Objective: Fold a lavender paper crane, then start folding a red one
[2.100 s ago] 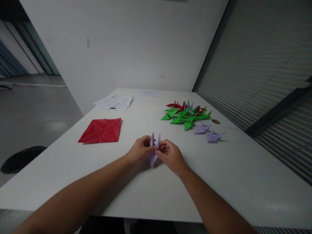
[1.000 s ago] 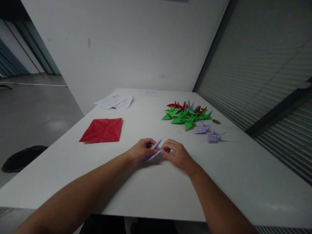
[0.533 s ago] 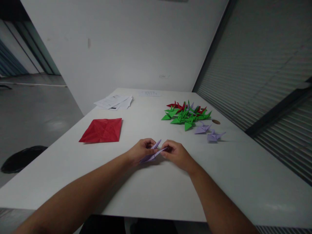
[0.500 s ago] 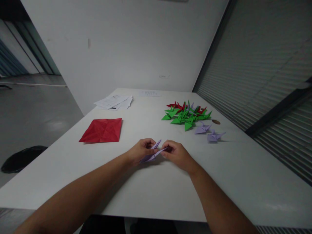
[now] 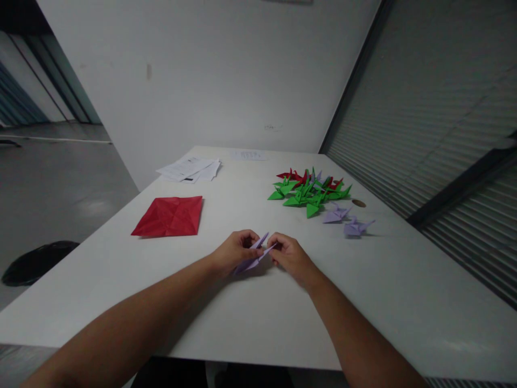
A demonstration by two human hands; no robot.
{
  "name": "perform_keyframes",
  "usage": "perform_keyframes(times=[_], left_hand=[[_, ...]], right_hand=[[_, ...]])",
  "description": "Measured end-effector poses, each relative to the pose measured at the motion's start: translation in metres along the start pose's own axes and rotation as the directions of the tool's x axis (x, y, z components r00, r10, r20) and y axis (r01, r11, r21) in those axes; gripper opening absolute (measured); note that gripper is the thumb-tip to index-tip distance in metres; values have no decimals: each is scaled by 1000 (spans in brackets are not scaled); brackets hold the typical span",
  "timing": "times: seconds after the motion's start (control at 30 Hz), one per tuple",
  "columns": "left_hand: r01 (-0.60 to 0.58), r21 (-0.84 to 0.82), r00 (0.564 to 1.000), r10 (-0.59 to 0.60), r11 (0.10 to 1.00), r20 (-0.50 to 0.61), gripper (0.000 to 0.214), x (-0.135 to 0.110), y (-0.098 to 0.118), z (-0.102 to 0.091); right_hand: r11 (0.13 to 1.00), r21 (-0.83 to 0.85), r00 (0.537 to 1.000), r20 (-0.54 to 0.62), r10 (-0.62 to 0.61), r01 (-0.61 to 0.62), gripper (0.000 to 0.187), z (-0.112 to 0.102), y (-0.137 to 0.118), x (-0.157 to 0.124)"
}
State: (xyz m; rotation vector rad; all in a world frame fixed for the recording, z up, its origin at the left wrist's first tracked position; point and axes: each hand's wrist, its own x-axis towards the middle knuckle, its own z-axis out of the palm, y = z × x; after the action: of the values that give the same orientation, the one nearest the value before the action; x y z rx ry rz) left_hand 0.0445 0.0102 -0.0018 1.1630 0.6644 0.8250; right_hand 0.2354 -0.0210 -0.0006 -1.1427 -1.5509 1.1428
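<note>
A folded piece of lilac origami paper, with narrow points sticking up to the right, is held low over the white table. My left hand is closed on its body, thumb on the near side. My right hand pinches the tip of one narrow point, with the fingers curled. To the right lie two finished lilac paper cranes, beyond my right hand. Behind them is a heap of green paper cranes mixed with red paper cranes.
A creased red paper sheet lies on the left of the table, with printed papers behind it. A brown round spot sits near the right edge. Window blinds border the right side; a black bin stands at left.
My right hand has shifted slightly, and the lilac point it pinches shows more of its length. My left hand keeps its hold almost unmoved.
</note>
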Motion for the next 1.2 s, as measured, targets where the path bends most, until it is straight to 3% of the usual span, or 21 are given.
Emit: perform_keyframes(times=[0.13, 0.3, 0.57, 0.77, 0.97, 1.2], left_hand=[[-6, 6, 1000, 6, 1000, 8, 40, -1, 0, 1], [1, 3, 1000, -1, 1000, 19, 40, 0, -3, -3], [17, -20, 1000, -17, 1000, 4, 43, 0, -4, -1], [43, -60, 998, -45, 997, -33, 45, -1, 0, 1], [31, -119, 999, -33, 992, -17, 47, -1, -1, 1], [3, -147, 992, -21, 989, -124, 49, 0, 2, 7]], right_hand=[[963, -200, 980, -50, -193, 180, 9, 1, -2, 0], [846, -405, 927, 11, -374, 346, 15, -4, -13, -5], [651, -504, 795, 128, -593, 567, 18, -10, -10, -5], [545, -591, 770, 222, -598, 594, 18, -11, -11, -7], [503, -649, 749, 161, -643, 571, 17, -6, -12, -8], [502, -664, 726, 90, -682, 554, 17, 2, -16, -10]])
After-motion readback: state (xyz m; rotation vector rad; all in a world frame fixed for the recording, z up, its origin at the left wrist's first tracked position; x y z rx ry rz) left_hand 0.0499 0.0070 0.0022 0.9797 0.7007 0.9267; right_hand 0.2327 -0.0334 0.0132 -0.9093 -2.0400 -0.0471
